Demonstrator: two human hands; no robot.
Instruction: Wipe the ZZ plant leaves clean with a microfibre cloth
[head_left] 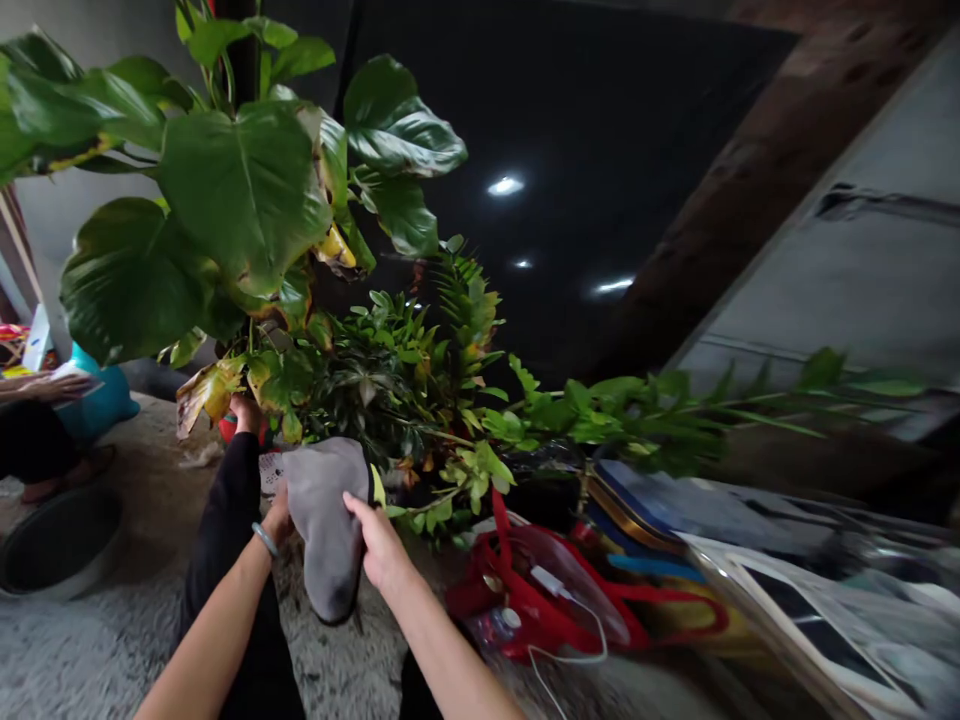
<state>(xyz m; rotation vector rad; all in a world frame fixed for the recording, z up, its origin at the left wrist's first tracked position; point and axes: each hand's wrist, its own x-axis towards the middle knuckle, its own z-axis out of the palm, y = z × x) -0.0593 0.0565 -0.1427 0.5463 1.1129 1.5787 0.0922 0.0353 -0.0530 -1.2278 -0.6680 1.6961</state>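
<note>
Between my hands is a soft grey fabric piece point(326, 520), wide at the top and narrowing to a darker rounded end. Its right side shows a black and yellow edge. My left hand point(279, 518), with a bangle at the wrist, grips the left side; most of its fingers are hidden behind the fabric. On the right side my right hand point(380, 545) pinches it, thumb on top. A white dotted scrap point(271, 470) shows just beyond my left hand.
Large-leafed plants point(240, 180) rise ahead. A red bag point(547, 590) with a white cable point(600, 640) lies at right, beside stacked goods point(795, 610). At left are a dark basin point(64, 545) and another person's hand point(60, 385). My black-trousered leg point(229, 500) stretches forward.
</note>
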